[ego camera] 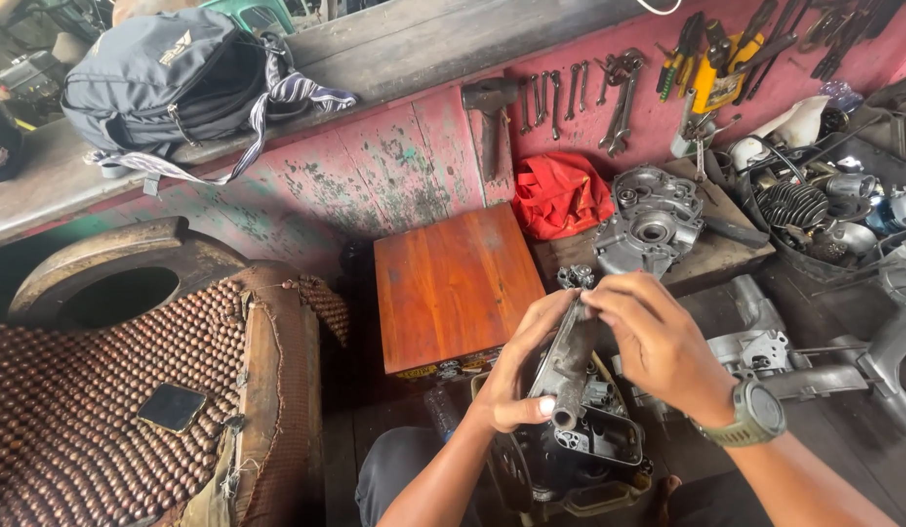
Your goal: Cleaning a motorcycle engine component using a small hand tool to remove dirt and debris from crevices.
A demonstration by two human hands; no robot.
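Both hands are working over a dark engine block (580, 449) that is resting in the person's lap: the left hand (519, 376) is wrapping its fingers around the lower end of a grimy metal shaft (570, 361), thumb pressing near its round open tip, while the right hand (658, 342), wearing a green wristwatch (755, 415), is closing over the shaft's upper end, where a small toothed gear head (576, 277) is poking out just past the fingertips. The shaft is lying tilted across the top of the block, touching or nearly touching it; which cannot be told. The likeliest trouble looks to be slipping: the shaft is looking oily, and bare fingers may be losing purchase, letting it drop onto the block or down to the floor. The gear teeth sitting close to the right fingertips could be nicking skin if the piece twists. The block itself seems to be balancing on the knees rather than on a worktop, so a hard push may be tipping it. Just beyond, an orange wooden box (453, 283) is standing, with a grey crankcase half (650, 222) and a red cloth (560, 193) behind it, wrenches (619, 98) hanging on the red wall, and a phone (172, 407) lying on the beaded seat mat (72, 420) at the left.
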